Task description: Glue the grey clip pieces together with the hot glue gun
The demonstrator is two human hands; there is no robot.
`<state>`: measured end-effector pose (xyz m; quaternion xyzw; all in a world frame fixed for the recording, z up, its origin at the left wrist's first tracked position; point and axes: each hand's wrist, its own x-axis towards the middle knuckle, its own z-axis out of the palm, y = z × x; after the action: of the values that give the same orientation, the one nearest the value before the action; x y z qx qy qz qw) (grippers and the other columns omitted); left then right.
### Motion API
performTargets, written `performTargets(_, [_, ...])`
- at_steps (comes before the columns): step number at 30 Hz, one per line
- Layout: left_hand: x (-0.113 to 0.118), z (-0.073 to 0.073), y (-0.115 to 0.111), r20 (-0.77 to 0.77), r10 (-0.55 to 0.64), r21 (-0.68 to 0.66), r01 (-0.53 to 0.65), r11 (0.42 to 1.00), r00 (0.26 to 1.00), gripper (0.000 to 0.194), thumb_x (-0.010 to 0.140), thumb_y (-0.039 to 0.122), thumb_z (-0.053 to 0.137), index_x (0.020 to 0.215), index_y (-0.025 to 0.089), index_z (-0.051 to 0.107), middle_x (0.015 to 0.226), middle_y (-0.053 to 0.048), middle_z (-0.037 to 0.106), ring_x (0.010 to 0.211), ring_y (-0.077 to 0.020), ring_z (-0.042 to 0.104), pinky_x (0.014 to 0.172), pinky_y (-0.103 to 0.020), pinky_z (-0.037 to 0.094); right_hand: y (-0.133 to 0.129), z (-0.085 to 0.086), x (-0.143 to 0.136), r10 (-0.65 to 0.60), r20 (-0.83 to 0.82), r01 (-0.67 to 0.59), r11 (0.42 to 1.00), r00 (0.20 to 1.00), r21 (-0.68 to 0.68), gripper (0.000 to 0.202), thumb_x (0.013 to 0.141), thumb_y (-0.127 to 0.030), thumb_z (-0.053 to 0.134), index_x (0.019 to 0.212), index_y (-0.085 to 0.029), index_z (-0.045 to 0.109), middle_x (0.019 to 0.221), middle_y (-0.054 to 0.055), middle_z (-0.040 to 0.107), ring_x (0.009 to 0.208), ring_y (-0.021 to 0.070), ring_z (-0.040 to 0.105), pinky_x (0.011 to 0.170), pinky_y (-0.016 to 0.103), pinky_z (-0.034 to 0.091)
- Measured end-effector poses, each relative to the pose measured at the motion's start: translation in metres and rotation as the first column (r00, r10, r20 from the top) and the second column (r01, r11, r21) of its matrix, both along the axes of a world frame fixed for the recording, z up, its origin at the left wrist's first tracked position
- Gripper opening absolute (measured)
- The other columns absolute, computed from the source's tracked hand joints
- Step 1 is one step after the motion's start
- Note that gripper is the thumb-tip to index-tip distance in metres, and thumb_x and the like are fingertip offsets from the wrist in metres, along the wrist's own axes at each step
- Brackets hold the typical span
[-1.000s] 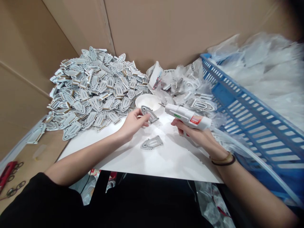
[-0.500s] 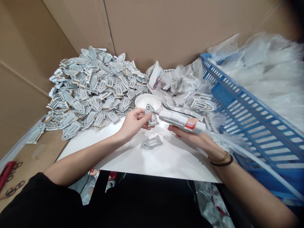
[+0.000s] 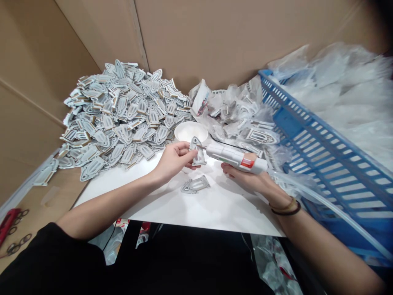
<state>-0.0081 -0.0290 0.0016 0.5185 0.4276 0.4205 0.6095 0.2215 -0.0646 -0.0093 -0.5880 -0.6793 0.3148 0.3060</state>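
My left hand [image 3: 179, 157] pinches a grey pointed, slotted plate [image 3: 198, 153] between thumb and fingers, upright above the white table. My right hand [image 3: 245, 174] is wrapped round a white glue gun [image 3: 225, 153] with a red label. A long translucent glue stick [image 3: 325, 205] runs out of its rear end. The gun's thin nozzle points left and meets or nearly meets the upper part of the plate; I cannot tell which. Another grey plate [image 3: 195, 185] lies flat on the table, just below my hands.
A big heap of similar plates [image 3: 123, 114] fills the back left. Behind my hands sits a white bowl [image 3: 190, 131]. Bagged plates [image 3: 242, 110] lie at back right, beside a blue crate [image 3: 331, 151] with clear plastic bags. Cardboard walls [image 3: 202, 37] enclose the table [image 3: 184, 213].
My left hand and the plate have shifted slightly right and down. The glue gun has moved a little to the right with my right hand. The flat plate stays in place.
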Motion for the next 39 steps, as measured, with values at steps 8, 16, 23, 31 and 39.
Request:
performTargets(8, [0.0,-0.001,-0.001,-0.024,0.009,-0.043,-0.01,0.999,1.0,0.027,0.074,0.033,0.08,0.088,0.013,0.067,0.069,-0.004,0.072,0.053,-0.0167,0.067,0.055,-0.026,0.056,0.0,0.001,-0.001,-0.004,-0.011,0.003,1.0,1.0,-0.009,0.036,0.08,-0.047,0.065,0.057,-0.024,0.052,0.057,0.002,0.057,0.053,0.0168,0.051,0.05,0.03,0.038])
performTargets(16, [0.0,0.001,0.0,0.051,-0.02,-0.121,0.026,0.992,0.999,0.026,0.076,0.033,0.079,0.077,0.012,0.064,0.062,-0.002,0.065,0.061,-0.0178,0.07,0.061,-0.027,0.059,-0.002,0.011,-0.002,-0.019,-0.097,0.014,0.998,0.995,-0.058,0.034,0.08,-0.052,0.065,0.064,-0.024,0.057,0.059,0.002,0.059,0.055,0.017,0.053,0.052,0.03,0.04])
performTargets(23, [-0.002,0.003,0.004,0.024,-0.082,-0.083,0.084,0.993,0.996,0.019,0.073,0.027,0.076,0.079,0.013,0.066,0.064,-0.004,0.068,0.053,-0.0162,0.066,0.051,-0.025,0.053,-0.004,0.023,-0.004,-0.03,-0.153,0.01,0.992,0.988,-0.125,0.034,0.075,-0.054,0.068,0.063,-0.023,0.059,0.058,0.002,0.058,0.053,0.0155,0.051,0.05,0.029,0.041])
performTargets(31, [-0.028,0.021,0.02,-0.277,-0.411,0.058,0.442,0.895,0.869,0.015,0.071,0.027,0.077,0.077,0.014,0.073,0.063,-0.003,0.066,0.054,-0.0145,0.062,0.051,-0.022,0.049,-0.003,0.027,0.004,0.071,-0.264,-0.114,0.982,0.962,-0.151,0.029,0.081,-0.052,0.066,0.074,-0.023,0.067,0.058,-0.001,0.056,0.053,0.015,0.05,0.05,0.028,0.037])
performTargets(39, [-0.062,0.053,0.069,-0.497,0.05,0.215,0.067,0.974,0.866,0.014,0.071,0.021,0.076,0.062,0.015,0.067,0.051,0.001,0.054,0.042,-0.0066,0.043,0.039,-0.017,0.031,0.0,0.028,0.005,0.052,-0.292,-0.07,0.996,0.955,-0.054,0.027,0.085,-0.047,0.062,0.071,-0.024,0.065,0.057,0.0,0.054,0.053,0.0141,0.046,0.05,0.028,0.036])
